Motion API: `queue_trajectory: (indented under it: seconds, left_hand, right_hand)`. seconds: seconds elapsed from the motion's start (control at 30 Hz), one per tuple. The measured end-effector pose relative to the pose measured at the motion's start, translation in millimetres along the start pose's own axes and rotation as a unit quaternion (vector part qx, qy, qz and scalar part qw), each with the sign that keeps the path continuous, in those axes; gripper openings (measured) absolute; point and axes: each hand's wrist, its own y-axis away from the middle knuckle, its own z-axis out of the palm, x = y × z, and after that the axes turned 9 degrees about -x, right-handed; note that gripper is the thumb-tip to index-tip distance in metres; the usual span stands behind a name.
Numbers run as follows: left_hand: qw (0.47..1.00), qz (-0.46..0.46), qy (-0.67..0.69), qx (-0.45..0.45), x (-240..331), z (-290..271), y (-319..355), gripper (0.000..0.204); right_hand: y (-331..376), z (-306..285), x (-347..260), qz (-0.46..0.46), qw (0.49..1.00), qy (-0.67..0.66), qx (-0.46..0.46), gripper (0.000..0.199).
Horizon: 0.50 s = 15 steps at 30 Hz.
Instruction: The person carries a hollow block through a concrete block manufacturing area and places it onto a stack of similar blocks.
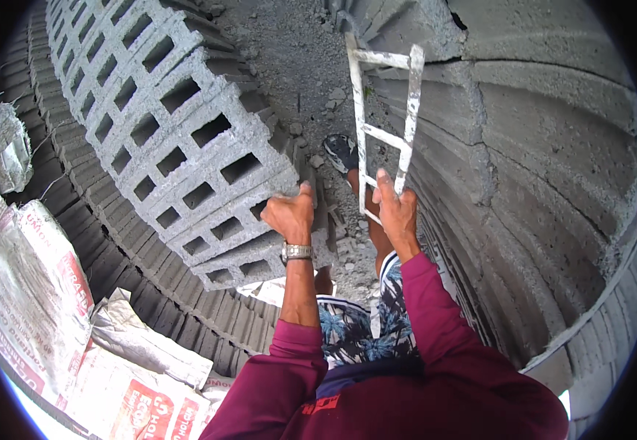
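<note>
The white ladder [384,132] leans on the block wall [553,147], its lower rail gripped by the right hand [395,209], the left hand [290,216] clutching the hollow-block stack [179,125]; climbing seems barely begun.

Grey-white sacks [28,293] with red printed panels lie stacked at lower left, beside a grey bundle [6,147]

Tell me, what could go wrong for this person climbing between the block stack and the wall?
The left hand grips the corner of a hollow block atop the loose stack; it might shift. The right hand holds a thin white ladder leaning on the block wall; it could slip. Rubble below may upset footing.
</note>
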Motion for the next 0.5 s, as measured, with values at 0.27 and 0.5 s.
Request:
queue_trajectory:
  seconds: [0.27, 0.5]
  left_hand:
    - [0.997, 0.051, 0.024, 0.044, -31.6, 0.0, 25.5, 0.055]
    - [0.997, -0.004, 0.064, -0.032, -53.5, -22.9, 30.2, 0.063]
  right_hand:
    - [-1.4, 9.6, 15.5, -0.061, 0.997, 0.039, -0.035, 0.054]
    - [-40.3, 38.9, -22.8, -0.085, 0.993, -0.081, -0.012, 0.051]
